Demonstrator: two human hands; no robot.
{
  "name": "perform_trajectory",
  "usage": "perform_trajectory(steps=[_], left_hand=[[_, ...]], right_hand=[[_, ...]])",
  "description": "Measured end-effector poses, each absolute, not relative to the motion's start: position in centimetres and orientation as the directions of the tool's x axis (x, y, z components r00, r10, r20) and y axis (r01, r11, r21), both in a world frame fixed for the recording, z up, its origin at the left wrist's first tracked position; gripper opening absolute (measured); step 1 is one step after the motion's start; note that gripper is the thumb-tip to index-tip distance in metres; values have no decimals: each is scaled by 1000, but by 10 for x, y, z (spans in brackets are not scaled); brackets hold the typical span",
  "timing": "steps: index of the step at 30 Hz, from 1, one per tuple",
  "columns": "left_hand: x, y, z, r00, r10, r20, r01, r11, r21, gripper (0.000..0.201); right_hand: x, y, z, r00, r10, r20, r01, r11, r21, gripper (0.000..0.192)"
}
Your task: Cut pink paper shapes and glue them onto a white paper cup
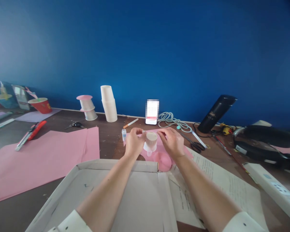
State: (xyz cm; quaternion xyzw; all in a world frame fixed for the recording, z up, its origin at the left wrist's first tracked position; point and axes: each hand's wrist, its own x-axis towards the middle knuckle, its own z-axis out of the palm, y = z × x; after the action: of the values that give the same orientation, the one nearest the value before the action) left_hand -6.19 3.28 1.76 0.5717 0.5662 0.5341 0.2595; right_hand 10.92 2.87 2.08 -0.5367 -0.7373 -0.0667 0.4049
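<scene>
A white paper cup (150, 146) stands upside down between my hands, over pink paper (164, 146). My left hand (134, 142) is closed, its fingertips on the left side of the cup. On the other side, my right hand (172, 142) is pinched by the cup's upper right edge; whatever it holds is too small to make out. Just in front of the cup lies a round pink paper piece (162, 161). A small glue bottle (124, 134) is left of my left hand.
Beneath my forearms is a shallow white box lid (140, 199). Stacked paper cups (109, 106), a pink-topped cup piece (87, 108) and a lit phone (151, 112) line the wall. Scissors (197, 146), a black flask (215, 114) and a power strip (273, 187) lie right; a red cutter (31, 135) lies left.
</scene>
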Motion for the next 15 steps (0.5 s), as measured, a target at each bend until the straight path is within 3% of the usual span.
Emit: perform_trajectory(steps=[6, 15], left_hand=[[-58, 32, 23, -201, 974, 109, 234, -61, 970, 20], [-54, 30, 26, -154, 985, 76, 180, -48, 982, 18]], right_hand=[[110, 30, 21, -194, 709, 678, 895, 411, -173, 26], [111, 28, 23, -212, 716, 665, 909, 394, -135, 26]])
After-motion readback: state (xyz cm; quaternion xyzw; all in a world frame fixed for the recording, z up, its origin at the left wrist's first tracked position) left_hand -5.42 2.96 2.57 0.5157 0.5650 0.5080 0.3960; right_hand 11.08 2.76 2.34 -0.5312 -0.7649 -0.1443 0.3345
